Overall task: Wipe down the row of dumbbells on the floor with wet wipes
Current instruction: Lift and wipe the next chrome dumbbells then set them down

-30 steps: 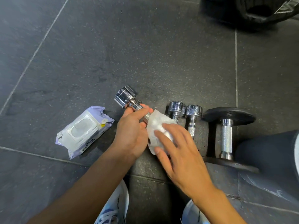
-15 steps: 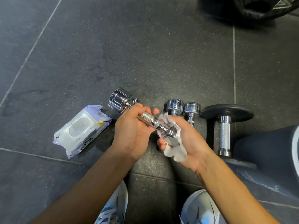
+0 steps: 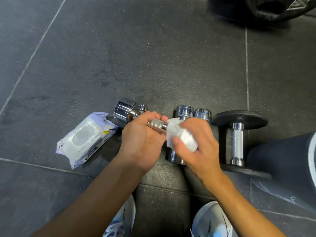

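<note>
Centre of frame, left hand grips the knurled handle of the held dumbbell. Its long axis runs upper left to lower right, with the bare chrome head pointing upper left. Right hand clutches the wet wipe around the other head, fully hidden. Left of centre the wipes pack lies flat; the dark label on its edge is too blurred to read. Floor dumbbells lie just right of the hands, near ends partly covered. Black dumbbell sits further right. Black bag upper right, cropped.
</note>
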Demonstrator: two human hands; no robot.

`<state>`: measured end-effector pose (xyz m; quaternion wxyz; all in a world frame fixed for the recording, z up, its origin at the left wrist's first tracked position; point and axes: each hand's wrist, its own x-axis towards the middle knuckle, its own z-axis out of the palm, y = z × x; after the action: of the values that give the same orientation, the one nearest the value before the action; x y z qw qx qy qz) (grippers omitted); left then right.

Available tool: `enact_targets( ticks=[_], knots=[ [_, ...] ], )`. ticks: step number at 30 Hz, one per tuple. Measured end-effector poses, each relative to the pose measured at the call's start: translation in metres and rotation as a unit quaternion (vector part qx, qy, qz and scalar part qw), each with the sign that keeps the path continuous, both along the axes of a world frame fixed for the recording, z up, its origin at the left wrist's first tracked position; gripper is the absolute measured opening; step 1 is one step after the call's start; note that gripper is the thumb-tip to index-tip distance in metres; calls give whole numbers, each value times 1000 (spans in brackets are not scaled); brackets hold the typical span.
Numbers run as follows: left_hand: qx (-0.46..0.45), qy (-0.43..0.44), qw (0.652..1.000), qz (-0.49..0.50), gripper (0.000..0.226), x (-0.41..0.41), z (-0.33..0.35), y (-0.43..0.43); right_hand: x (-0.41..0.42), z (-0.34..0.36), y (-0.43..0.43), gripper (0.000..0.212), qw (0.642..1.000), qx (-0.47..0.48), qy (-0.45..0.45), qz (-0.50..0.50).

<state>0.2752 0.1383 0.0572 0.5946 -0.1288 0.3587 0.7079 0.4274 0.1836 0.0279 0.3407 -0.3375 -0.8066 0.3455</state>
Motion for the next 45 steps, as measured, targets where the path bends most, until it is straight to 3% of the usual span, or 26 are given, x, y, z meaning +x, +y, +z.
enact_targets(
  ticks=[1, 2, 4, 5, 7, 10, 12, 15, 18, 20, 21, 22, 24, 27, 29, 31, 33, 34, 35, 36, 38, 39, 40, 42, 43, 45],
  knots=[
    [1, 3, 1000, 6, 11, 1, 0, 1, -7, 8, -1, 14, 988, -138, 24, -61],
    [2, 14, 1000, 10, 12, 2, 0, 2, -14, 17, -1, 10, 940, -321, 60, -100],
    [4, 43, 999, 15, 14, 1, -1, 1, -19, 32, 6, 17, 745, -655, 107, -67],
    [9, 50, 999, 16, 13, 0, -2, 0, -18, 36, 11, 20, 673, -732, 100, -25],
    [24, 48, 999, 9, 12, 0, -2, -2, -14, 41, 14, 23, 628, -773, 89, 30],
    [37, 56, 998, -9, 12, 0, -3, -3, -9, 38, 11, 29, 659, -748, 75, 22],
    [45, 61, 997, -16, 13, 1, -2, -2, -4, 40, 14, 24, 753, -657, 19, 23],
    [47, 58, 997, -13, 17, 5, 1, 1, -1, 50, 19, 14, 918, -329, -193, 110],
    [26, 84, 996, -7, 22, 9, 1, 2, -9, 32, 3, 43, 912, 52, -393, 107],
    [18, 99, 995, -5, 23, 7, 1, 2, -14, 19, -13, 31, 948, 42, -314, 34],
    [12, 100, 995, -2, 23, 5, 1, 2, -14, 19, -14, 20, 968, -90, -236, 8],
    [9, 98, 995, 0, 22, 3, 2, 2, -13, 19, -10, 13, 949, -283, -139, -9],
    [21, 77, 997, -12, 20, -1, 3, 0, -9, 24, 0, 10, 793, -608, 0, 39],
    [63, 29, 996, -49, 15, -5, 0, -6, -3, 25, 3, 30, 584, -796, 83, 135],
    [78, 14, 995, -59, 13, -5, 0, -6, -3, 26, 2, 34, 525, -832, 116, 135],
    [78, 15, 995, -57, 14, -4, 1, -2, -3, 33, 3, 28, 584, -800, 78, 111],
    [70, 31, 996, -49, 16, -3, 3, 3, -2, 31, -3, 20, 791, -611, -3, 47],
    [65, 41, 996, -43, 17, -3, 3, 5, -2, 25, -9, 18, 912, -404, -62, 12],
    [59, 49, 996, -35, 18, -2, 2, 7, -2, 17, -17, 20, 975, -186, -121, -6],
    [53, 53, 997, -30, 19, -2, 1, 9, -3, 9, -25, 24, 990, -37, -137, -11],
    [44, 54, 997, -27, 19, -2, -1, 10, -6, 2, -33, 22, 991, -23, -125, -40],
    [44, 56, 997, -28, 19, -3, -1, 9, -9, 4, -30, 18, 980, -159, -95, -75],
    [47, 58, 997, -35, 18, -4, -2, 8, -12, 13, -23, 15, 924, -369, -30, -94],
    [63, 52, 995, -51, 17, -6, -2, 6, -12, 24, -13, 12, 680, -724, 113, -28],
    [71, 43, 995, -58, 16, -7, -2, 5, -9, 27, -9, 18, 586, -795, 155, 14],
    [83, 24, 994, -62, 16, -9, -2, 4, -7, 30, -5, 27, 522, -824, 206, 76]
  ],
)
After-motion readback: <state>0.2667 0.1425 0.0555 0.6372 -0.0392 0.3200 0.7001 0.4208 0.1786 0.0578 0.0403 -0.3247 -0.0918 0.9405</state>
